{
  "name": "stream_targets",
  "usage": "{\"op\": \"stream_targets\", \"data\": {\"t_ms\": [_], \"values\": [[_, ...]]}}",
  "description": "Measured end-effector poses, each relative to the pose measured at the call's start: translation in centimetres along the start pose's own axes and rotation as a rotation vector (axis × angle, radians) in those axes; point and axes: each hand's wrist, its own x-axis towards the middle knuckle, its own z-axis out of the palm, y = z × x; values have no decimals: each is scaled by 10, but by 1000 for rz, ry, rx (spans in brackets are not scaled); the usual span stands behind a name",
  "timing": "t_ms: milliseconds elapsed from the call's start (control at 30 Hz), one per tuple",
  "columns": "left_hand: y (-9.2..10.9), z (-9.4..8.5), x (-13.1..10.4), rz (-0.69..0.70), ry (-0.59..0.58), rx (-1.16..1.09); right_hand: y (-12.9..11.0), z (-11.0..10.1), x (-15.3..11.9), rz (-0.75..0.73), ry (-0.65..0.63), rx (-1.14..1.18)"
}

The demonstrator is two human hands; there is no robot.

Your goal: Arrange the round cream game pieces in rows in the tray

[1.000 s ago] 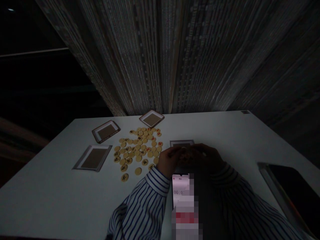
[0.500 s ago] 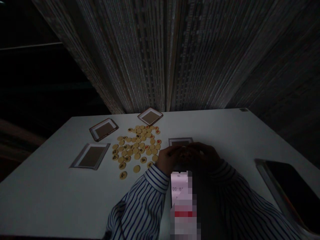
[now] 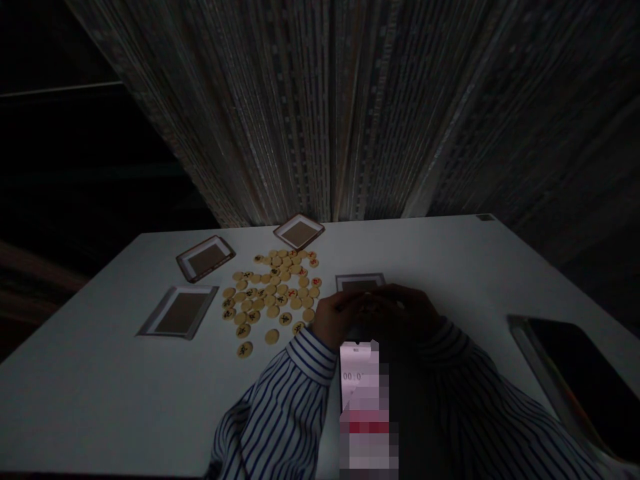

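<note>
My left hand [image 3: 331,321] and my right hand [image 3: 414,312] are close together above the table, fingers curled inward and meeting. Both look closed around something small between them, but deep shadow hides what it is. Just beyond my fingers lies a pale-bordered flat case [image 3: 361,281] with a dark middle, partly covered by my hands. Below them a lit phone [image 3: 354,363] shows a timer, part of its screen blurred out. Left of my left hand, several round Chinese chess pieces [image 3: 273,290] lie spread out, some with black or red characters, others plain.
Three more shallow cases stand left and behind the pieces: a near-left one [image 3: 177,312], a brown-edged one [image 3: 206,259] and a far one [image 3: 299,231]. A dark tablet-like object [image 3: 583,373] lies at the right. A striped curtain [image 3: 320,120] hangs behind the white table [image 3: 90,393].
The view has shifted very slightly, so the table things sit a little further left. My hands keep the same closed pose together.
</note>
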Motion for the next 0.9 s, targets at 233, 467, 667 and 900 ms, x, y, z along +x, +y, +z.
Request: {"op": "stream_targets", "data": {"t_ms": [233,467,667,900], "values": [[2,-2,0,42,-16,32,-3,1,1,46,102,62],[3,1,-2,7,-43,-64,-10,5,4,65,174,141],[5,3,-2,-23,-39,-132,-11,9,3,79,176,183],[4,1,-1,-37,-13,-153,-10,10,2,109,171,245]]}}
